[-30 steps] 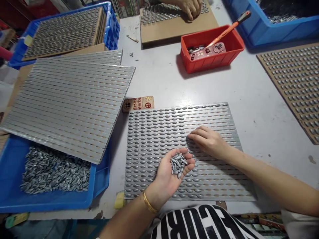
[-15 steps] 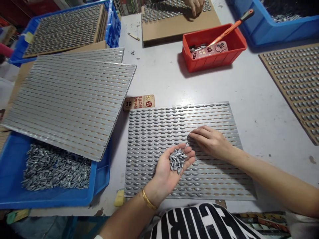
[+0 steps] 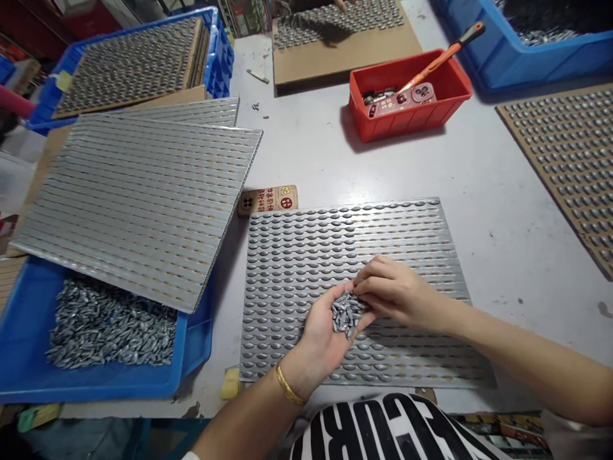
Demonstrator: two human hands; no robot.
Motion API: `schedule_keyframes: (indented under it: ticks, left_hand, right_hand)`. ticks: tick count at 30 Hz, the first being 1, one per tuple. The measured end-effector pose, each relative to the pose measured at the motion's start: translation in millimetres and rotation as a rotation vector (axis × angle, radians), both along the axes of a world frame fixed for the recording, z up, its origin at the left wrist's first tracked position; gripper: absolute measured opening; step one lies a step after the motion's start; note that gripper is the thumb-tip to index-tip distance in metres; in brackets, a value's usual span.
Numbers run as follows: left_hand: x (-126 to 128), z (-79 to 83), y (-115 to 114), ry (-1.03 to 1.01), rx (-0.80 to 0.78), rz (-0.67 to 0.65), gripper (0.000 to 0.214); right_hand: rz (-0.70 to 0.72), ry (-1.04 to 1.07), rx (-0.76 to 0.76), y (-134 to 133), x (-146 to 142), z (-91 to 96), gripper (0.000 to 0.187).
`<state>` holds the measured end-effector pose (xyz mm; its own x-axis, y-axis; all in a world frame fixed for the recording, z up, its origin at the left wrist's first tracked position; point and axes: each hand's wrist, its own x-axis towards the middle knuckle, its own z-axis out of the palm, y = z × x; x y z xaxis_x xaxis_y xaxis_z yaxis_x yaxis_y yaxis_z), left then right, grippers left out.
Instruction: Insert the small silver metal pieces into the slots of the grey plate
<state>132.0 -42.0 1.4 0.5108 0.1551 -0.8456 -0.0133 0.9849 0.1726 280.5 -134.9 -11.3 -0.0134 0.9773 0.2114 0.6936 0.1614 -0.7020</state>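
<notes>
My left hand (image 3: 322, 335) is cupped palm up, holding a pile of small grey spindle-shaped metal pieces (image 3: 345, 313). Fingers bent together, my right hand (image 3: 397, 291) reaches over the left fingers to the edge of that pile; its fingertips are partly hidden, and what they pinch cannot be made out. Beneath both hands lies a grey ridged board (image 3: 421, 243) with rows of slots. Matching metal pieces sit in the slots across its left part and along its top row, while much of the right part shows bare slots.
Left, more grey slotted boards (image 3: 143, 191) overlap a blue bin (image 3: 191, 345) of loose metal pieces. A printed card (image 3: 268, 199) touches the board's far edge. Beyond stands a red box (image 3: 407, 124) with a phone and orange-handled tool. Another person's hand (image 3: 339, 5) is over a far board.
My right hand has moved from the board's slots left and slightly down to the pile in my left palm. The other person's hand has shifted left and away.
</notes>
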Motion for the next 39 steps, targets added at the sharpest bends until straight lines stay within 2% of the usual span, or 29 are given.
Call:
schedule_keyframes:
  ticks: [4, 8, 13, 19, 24, 33, 37, 39]
  left_hand:
    - [-1.2, -0.8, 4.7, -0.070, -0.014, -0.039, 0.021]
    - [-3.3, 3.5, 14.5, -0.045, -0.042, -0.065, 0.025]
    - [-6.4, 1.9, 17.2, -0.080, -0.058, 0.002, 0.024]
    - [-7.9, -3.1, 10.9, -0.069, -0.067, 0.010, 0.022]
    - [-6.6, 0.4, 12.9, -0.105, -0.085, 0.020, 0.022]
    - [-6.7, -7.4, 13.4, -0.166, -0.063, 0.034, 0.034]
    - [-5.6, -6.3, 12.8, -0.156, -0.059, 0.005, 0.033]
    - [-3.6, -4.5, 11.7, -0.123, -0.057, 0.015, 0.029]
  right_hand:
    - [-0.166, 0.106, 0.034, -7.9, 11.9, -6.2, 0.013]
    - [-0.300, -0.162, 0.144, -8.1, 30.6, -27.7, 0.013]
    - [-0.187, -0.546, 0.172, 1.0, 40.0, -49.0, 0.022]
    - [-0.062, -0.697, 0.142, 2.9, 41.5, -43.3, 0.024]
    - [-0.023, -0.664, 0.091, 1.8, 44.1, -37.6, 0.025]
    - [-0.070, -0.590, 0.097, 3.3, 44.5, -41.9, 0.023]
    - [-0.121, -0.431, 0.114, 2.0, 36.4, -28.0, 0.024]
    - [-0.084, -0.302, 0.111, 3.3, 27.8, -14.8, 0.029]
